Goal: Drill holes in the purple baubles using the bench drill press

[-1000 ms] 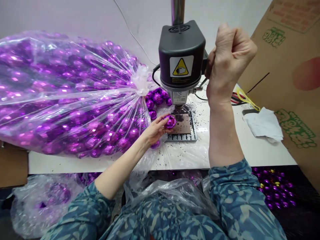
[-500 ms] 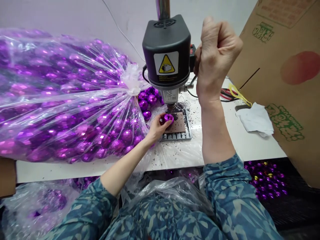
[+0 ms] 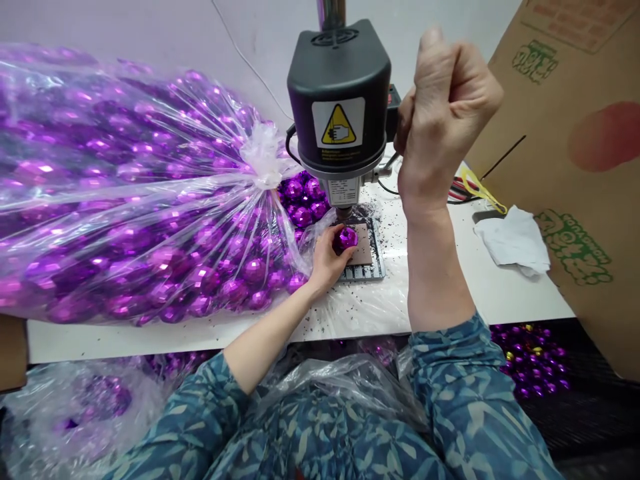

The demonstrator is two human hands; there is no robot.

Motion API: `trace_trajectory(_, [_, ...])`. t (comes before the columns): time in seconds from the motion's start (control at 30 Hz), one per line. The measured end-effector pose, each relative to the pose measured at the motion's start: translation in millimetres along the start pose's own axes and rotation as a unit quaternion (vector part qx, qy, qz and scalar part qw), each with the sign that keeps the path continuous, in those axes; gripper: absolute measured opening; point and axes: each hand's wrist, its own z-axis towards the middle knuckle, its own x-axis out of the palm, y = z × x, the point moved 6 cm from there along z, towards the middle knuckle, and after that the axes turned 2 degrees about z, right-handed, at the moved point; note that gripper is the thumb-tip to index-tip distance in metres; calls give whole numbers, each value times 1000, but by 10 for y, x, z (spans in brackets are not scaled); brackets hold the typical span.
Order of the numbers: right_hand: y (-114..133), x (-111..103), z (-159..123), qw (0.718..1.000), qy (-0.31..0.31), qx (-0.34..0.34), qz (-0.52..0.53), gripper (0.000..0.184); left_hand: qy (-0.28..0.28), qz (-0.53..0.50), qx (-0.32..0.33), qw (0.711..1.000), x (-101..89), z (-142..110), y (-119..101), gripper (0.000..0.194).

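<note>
A shiny purple faceted ball (image 3: 349, 238) is pinched between the thumb and fingers of my left hand (image 3: 327, 259). A dark hole shows near the top of the ball. Below it lies a small brown board (image 3: 363, 252) on the slotted metal base (image 3: 379, 272) of a bench drill press (image 3: 340, 73). The drill's chuck (image 3: 344, 213) is just above and behind the ball. My right hand (image 3: 447, 117) is raised beside the machine, closed in a fist round its feed lever (image 3: 393, 161); most of the lever is hidden by the hand.
A big tied clear bag (image 3: 125, 200) of purple balls fills the left side. Loose purple balls (image 3: 303, 200) lie behind my left hand. Dark shavings dot the white table (image 3: 430, 293). To the right are yellow scissors (image 3: 483, 190), white paper (image 3: 515, 240) and a cardboard box (image 3: 590, 200).
My left hand has moved right with the ball, bringing it further over the board near the chuck. My right hand keeps its grip, a little further right in view.
</note>
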Motion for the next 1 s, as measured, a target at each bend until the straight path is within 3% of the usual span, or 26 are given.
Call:
trace_trajectory(0.13, [86,-79,-122,1000,-3,-3,-16,60,-2,-33,-42,999,4,-46,55,51])
trace_trajectory(0.33, [166,-236,-375,999,-36,3,-40,59,-2,-46,-48,998,8,-50,90,51])
trace_trajectory(0.53, [74,-401,-602,998,-64,11,-3,63,-9,-52,-37,998,13,-55,106,51])
trace_trajectory(0.73, [84,-411,-661,994,-40,-30,94,58,-4,-63,-41,997,11,-51,99,51])
trace_trajectory(1.0, [-84,-504,-768,993,-107,-23,33,68,-7,-61,-41,997,17,-47,123,51])
